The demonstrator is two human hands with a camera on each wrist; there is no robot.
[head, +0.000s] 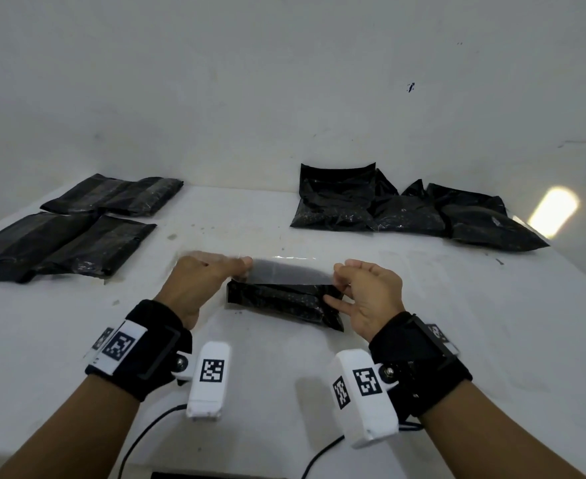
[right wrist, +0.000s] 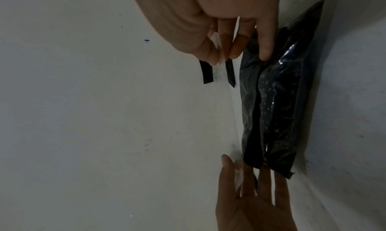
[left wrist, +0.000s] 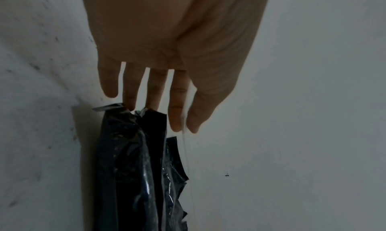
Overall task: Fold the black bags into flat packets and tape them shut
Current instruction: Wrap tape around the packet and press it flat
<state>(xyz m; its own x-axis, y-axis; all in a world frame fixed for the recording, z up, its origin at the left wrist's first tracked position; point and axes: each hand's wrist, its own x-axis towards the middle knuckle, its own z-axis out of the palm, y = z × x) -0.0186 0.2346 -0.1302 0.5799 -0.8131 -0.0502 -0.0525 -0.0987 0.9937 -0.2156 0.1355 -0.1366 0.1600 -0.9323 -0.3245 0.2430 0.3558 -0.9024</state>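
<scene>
You have a strip of clear tape [head: 286,271] stretched between your two hands, just above the folded black bag [head: 284,302] that lies near the middle of the bench [head: 422,340], a little toward its front edge. Your left hand [head: 198,281] pinches one end between thumb and forefinger while the other fingers [left wrist: 153,89] stay straight, their tips reaching the bag's near end, probably to keep the fold from springing open. Your right hand [head: 367,295] pinches the other end of the tape with thumb and two curled fingers, and its little finger [right wrist: 266,41] presses down on the bag (a sensible anchor, since the plastic looks slippery). Held taut like this, the tape should land flat without wrinkling. The bag itself is a long, narrow packet of glossy, crinkled black plastic, its layers lapped lengthwise and its ends slightly ragged; it is not yet taped. At the back left corner sit the finished packets [head: 63,233], flat with tape bands across them; toward the back right lie the unfolded bags [head: 405,209], puffier and heaped against the wall [head: 284,81].
</scene>
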